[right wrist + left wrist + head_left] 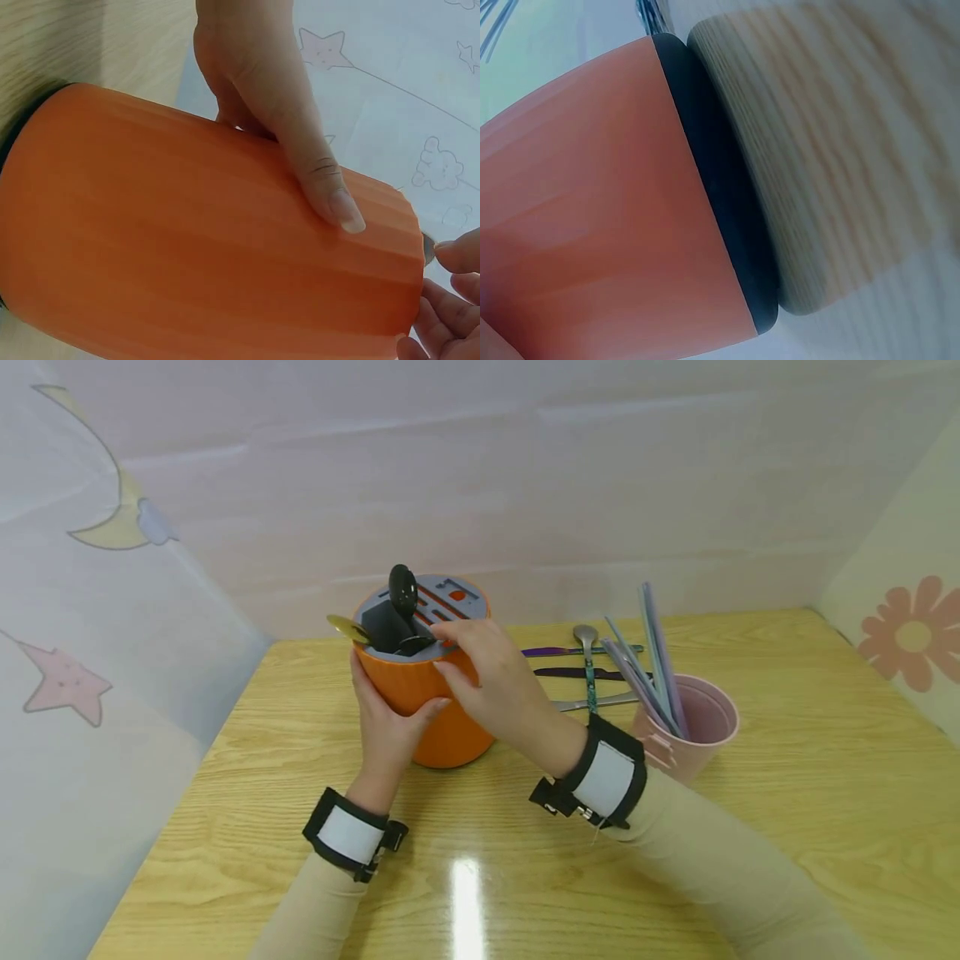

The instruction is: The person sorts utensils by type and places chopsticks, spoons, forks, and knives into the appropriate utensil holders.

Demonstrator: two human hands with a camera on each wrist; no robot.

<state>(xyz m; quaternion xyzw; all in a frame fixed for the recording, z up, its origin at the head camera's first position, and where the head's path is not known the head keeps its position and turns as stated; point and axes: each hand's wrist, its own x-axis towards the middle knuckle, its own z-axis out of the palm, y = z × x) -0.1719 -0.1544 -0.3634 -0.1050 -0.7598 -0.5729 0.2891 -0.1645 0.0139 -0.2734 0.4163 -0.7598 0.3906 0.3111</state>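
Note:
An orange utensil holder (420, 681) with a grey slotted top (474, 605) stands upright on the table. Its side rests in the grip of my left hand (390, 727), whose thumb lies across the orange wall in the right wrist view. A dark spoon (402, 590) sticks up from the top, and a gold spoon (348, 628) leans out at the left. Low at the near rim sits another dark spoon (415, 646). My right hand (495, 681) reaches to this one, fingertips right at its edge, with thumb and forefinger spread apart.
Right of the holder lie a purple knife (546, 652), a black knife (573, 673), a silver knife (611, 699) and a spoon (586, 635) with a patterned handle. A pink cup (716, 714) holding several pastel sticks (660, 660) stands beside my right wrist. A wall backs the table.

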